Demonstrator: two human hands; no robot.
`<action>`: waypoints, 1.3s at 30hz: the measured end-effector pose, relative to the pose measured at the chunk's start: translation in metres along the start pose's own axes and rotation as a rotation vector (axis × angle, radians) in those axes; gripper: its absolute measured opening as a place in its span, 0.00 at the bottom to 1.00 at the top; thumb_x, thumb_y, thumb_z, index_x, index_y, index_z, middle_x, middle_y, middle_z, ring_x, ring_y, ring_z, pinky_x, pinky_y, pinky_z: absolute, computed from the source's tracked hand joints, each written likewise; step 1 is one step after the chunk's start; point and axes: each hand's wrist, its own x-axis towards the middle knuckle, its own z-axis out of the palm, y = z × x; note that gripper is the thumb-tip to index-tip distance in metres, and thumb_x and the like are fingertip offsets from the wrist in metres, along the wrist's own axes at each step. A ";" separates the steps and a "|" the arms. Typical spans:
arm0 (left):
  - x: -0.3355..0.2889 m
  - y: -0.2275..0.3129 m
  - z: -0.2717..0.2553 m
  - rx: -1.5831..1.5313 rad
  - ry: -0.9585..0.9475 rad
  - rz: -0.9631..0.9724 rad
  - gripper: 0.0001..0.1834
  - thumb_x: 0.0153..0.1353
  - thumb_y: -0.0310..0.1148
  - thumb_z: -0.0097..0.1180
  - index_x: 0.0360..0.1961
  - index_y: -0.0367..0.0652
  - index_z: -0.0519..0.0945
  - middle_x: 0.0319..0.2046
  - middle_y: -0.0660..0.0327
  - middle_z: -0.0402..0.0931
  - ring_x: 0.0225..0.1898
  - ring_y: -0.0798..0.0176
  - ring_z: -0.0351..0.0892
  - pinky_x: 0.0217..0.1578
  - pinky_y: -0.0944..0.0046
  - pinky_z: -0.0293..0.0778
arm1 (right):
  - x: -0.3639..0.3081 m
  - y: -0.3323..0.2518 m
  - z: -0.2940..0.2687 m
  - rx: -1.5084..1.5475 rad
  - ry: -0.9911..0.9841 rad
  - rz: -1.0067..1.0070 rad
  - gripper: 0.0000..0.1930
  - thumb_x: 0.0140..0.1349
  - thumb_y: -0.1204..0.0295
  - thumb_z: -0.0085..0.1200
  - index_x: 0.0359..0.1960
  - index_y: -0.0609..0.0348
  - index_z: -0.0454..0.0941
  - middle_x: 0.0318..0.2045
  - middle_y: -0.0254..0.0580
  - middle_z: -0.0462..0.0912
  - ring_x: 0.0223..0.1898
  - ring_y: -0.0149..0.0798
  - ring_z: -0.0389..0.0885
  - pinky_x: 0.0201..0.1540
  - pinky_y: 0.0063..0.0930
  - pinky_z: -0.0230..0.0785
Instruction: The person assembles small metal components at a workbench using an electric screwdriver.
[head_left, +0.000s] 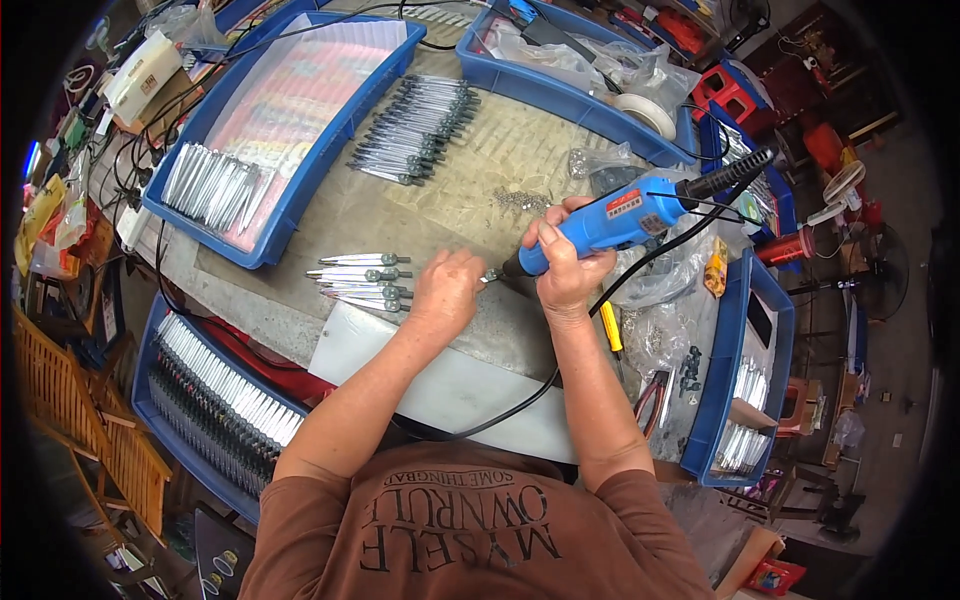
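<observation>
My right hand (570, 262) is wrapped round a blue electric screwdriver (610, 217), which lies slanted with its tip toward my left hand. My left hand (447, 290) is closed at that tip, its fingers pressed together; what they pinch is mostly hidden. Beside the left hand lies a small group of slim silver pieces with dark ends (362, 276). Farther off, a larger row of similar silver and dark pieces (415, 128) is spread on the table. A scatter of tiny metal parts (523, 200) sits beyond both hands.
Blue trays stand around: one with silver strips (212, 190), one with plastic bags (650, 75), one at right (735, 375), and one at lower left with rows of pieces (220, 390). A black cable (560, 365) loops past my right forearm. A yellow-handled tool (611, 326) lies nearby.
</observation>
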 end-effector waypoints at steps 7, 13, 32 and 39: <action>0.001 0.001 -0.001 -0.018 0.002 0.007 0.07 0.37 0.25 0.57 0.19 0.39 0.71 0.22 0.57 0.69 0.28 0.53 0.67 0.30 0.58 0.66 | 0.000 0.002 0.002 -0.014 -0.003 -0.001 0.16 0.40 0.78 0.50 0.34 0.66 0.64 0.22 0.40 0.68 0.17 0.33 0.70 0.21 0.26 0.64; 0.000 0.000 -0.001 -0.017 0.004 0.013 0.07 0.37 0.24 0.57 0.19 0.39 0.70 0.22 0.57 0.69 0.28 0.53 0.67 0.30 0.59 0.65 | -0.001 0.004 0.000 -0.015 -0.013 0.003 0.17 0.40 0.78 0.51 0.35 0.66 0.64 0.23 0.40 0.68 0.18 0.33 0.70 0.21 0.26 0.65; -0.001 -0.004 0.007 -0.042 0.018 0.011 0.03 0.39 0.22 0.51 0.17 0.40 0.70 0.20 0.57 0.68 0.26 0.54 0.67 0.30 0.58 0.66 | 0.002 0.018 0.011 -0.386 -0.281 -0.169 0.15 0.40 0.82 0.52 0.33 0.64 0.65 0.22 0.34 0.70 0.23 0.26 0.70 0.24 0.19 0.65; -0.003 -0.002 0.003 0.011 0.010 0.072 0.05 0.41 0.22 0.51 0.24 0.37 0.71 0.23 0.54 0.68 0.28 0.52 0.67 0.31 0.57 0.65 | -0.006 -0.002 0.009 -0.128 -0.149 -0.052 0.17 0.41 0.80 0.53 0.35 0.65 0.64 0.22 0.37 0.69 0.22 0.30 0.70 0.25 0.24 0.65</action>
